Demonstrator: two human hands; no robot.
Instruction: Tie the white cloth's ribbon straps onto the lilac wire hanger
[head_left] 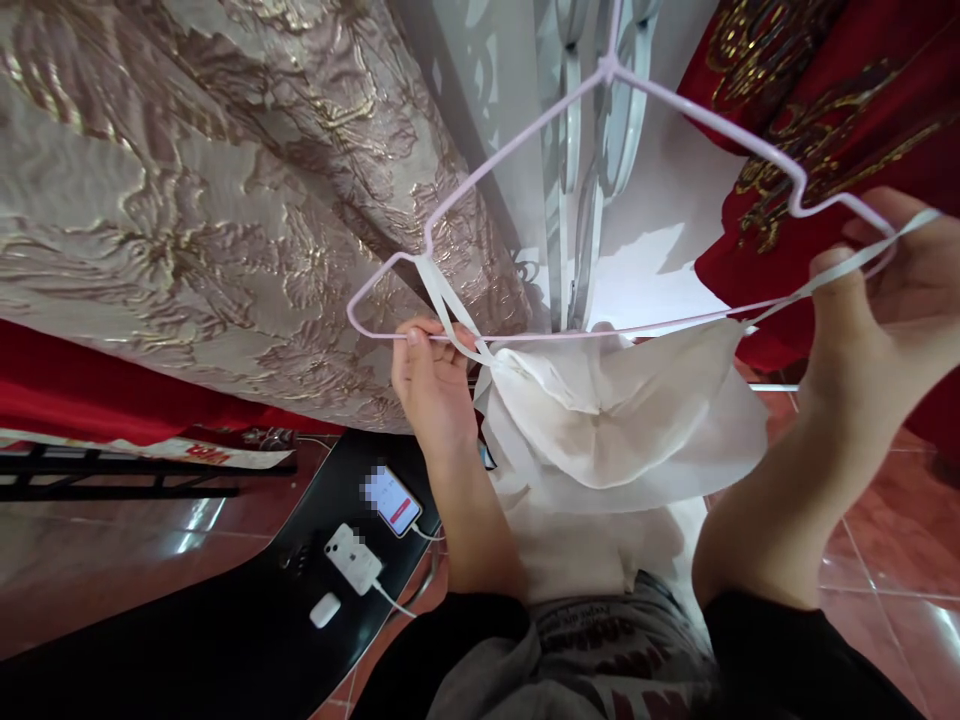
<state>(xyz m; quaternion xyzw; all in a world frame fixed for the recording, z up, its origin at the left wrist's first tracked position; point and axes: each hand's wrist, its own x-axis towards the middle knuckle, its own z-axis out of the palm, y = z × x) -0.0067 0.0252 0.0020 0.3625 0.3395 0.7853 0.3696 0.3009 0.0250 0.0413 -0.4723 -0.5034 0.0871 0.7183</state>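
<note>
A pale pink clothes hanger point(517, 137) hangs in front of me, its hook running out of the top of the view. My left hand point(435, 385) is closed around the hanger's bottom bar near its left end. One thin strap of a white garment point(637, 420) loops over the left notch and passes by those fingers. My right hand point(877, 280) pinches the other white strap point(840, 268), stretched at the hanger's right end. Below the bar the garment's sheer cloth drapes down towards my lap.
Cream embossed fabric point(187, 200) fills the left, and red fabric with gold embroidery point(787, 120) hangs at right. A white metal frame point(577, 170) stands behind the hanger. On a black bench point(225, 620) lie two phones point(394, 498) with cables and a small white case point(325, 610).
</note>
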